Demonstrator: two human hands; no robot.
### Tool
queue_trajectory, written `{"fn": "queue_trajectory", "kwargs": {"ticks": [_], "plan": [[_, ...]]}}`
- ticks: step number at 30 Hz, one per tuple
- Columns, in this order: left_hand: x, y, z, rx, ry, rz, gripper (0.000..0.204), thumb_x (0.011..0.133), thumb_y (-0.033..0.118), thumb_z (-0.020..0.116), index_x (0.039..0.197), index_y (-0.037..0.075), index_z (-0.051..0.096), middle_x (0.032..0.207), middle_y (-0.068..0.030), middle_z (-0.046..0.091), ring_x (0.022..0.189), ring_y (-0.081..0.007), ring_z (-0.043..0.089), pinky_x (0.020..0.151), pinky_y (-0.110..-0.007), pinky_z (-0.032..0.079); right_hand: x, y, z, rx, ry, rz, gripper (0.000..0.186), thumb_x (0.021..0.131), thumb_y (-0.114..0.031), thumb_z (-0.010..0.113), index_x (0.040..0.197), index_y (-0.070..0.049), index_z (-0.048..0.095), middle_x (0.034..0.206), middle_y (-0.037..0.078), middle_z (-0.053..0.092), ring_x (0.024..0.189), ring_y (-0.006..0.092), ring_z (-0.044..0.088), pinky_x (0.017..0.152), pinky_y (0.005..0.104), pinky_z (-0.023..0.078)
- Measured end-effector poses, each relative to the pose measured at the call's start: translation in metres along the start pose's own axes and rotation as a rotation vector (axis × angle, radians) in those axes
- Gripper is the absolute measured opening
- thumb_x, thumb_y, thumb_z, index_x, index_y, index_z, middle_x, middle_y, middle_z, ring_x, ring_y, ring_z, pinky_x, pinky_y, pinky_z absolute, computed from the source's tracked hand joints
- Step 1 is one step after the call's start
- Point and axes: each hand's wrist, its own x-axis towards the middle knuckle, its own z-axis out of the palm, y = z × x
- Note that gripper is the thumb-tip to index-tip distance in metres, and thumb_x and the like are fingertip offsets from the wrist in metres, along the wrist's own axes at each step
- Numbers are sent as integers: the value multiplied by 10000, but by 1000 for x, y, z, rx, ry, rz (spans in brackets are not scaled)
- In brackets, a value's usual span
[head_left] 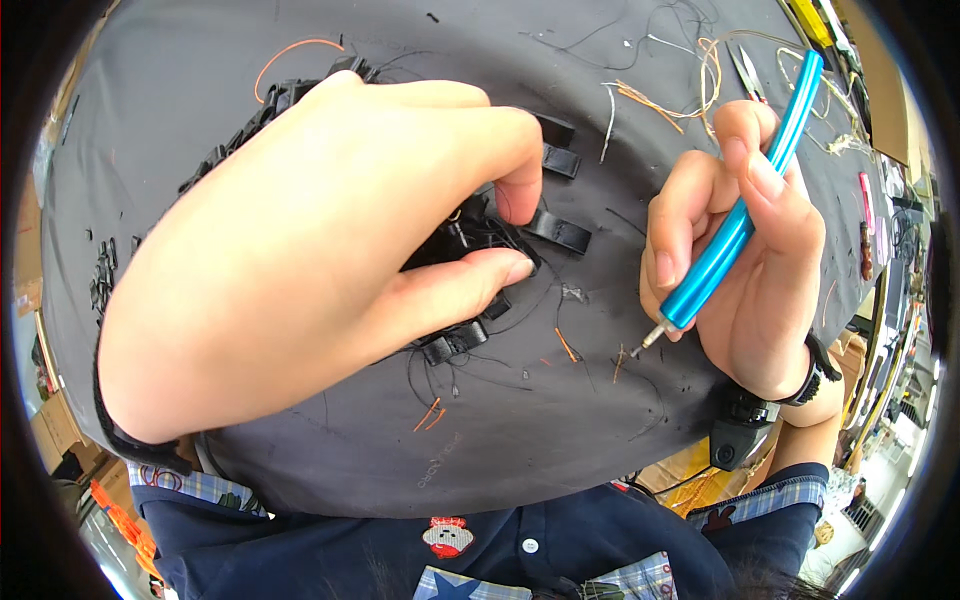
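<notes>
My left hand (300, 230) arches over a bunch of small black parts, with thumb and forefinger curled round a dark black piece (470, 240). Where exactly the fingertips press is partly hidden by the hand. Short black looped strips (560, 232) stick out beyond the fingers, and another black strip (455, 343) lies below the thumb. To the right, my right hand (760, 310) grips a shiny blue pen-shaped tool (735, 235). Its thin metal tip (645, 343) points down and left, apart from the black piece.
Loose black threads and orange snippets (428, 413) are scattered on the dark grey cloth (330, 470). A tangle of tan cord (708, 75) and pointed metal blades (745, 72) lie at the far right. A pink pen (866, 200) sits by the right edge.
</notes>
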Motion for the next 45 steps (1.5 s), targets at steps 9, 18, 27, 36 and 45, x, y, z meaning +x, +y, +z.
{"fn": "queue_trajectory", "kwargs": {"ticks": [9, 18, 27, 36, 45], "plan": [[4, 0, 14, 176, 142, 99, 223, 669, 101, 693, 850, 91, 562, 745, -12, 488, 647, -171, 441, 672, -276, 295, 0, -7, 0, 17, 31, 39, 217, 888, -340, 407, 916, -134, 342, 470, 74, 448, 304, 127, 352, 301, 238, 327], [3, -1, 14, 177, 271, 98, 218, 624, 96, 723, 739, 97, 537, 713, 6, 468, 661, -179, 404, 677, -268, 296, 0, -7, -1, 22, 41, 10, 218, 899, -333, 396, 928, -124, 341, 466, 71, 444, 287, 124, 334, 285, 234, 303], [9, 28, -7, -149, 65, -111, 298, 573, 184, 777, 756, 110, 552, 681, 21, 423, 630, -133, 364, 667, -255, 280, 1, -9, 4, -106, 79, -102, 246, 927, -361, 344, 968, -120, 324, 582, 98, 501, 348, 136, 437, 322, 215, 382], [16, 5, 17, -4, 120, -31, 332, 599, 117, 744, 866, 95, 548, 691, 12, 392, 629, -125, 358, 704, -257, 270, 3, -3, -4, -91, 57, -60, 277, 952, -403, 269, 1048, -143, 276, 756, 159, 546, 545, 208, 600, 622, 413, 580], [10, 27, 14, 105, 157, -101, 257, 602, 113, 745, 778, 87, 559, 666, 8, 410, 605, -130, 379, 690, -260, 271, 3, 0, -11, -105, -58, -159, 294, 959, -405, 267, 1058, -128, 274, 737, 150, 538, 526, 188, 570, 561, 374, 577]]}}
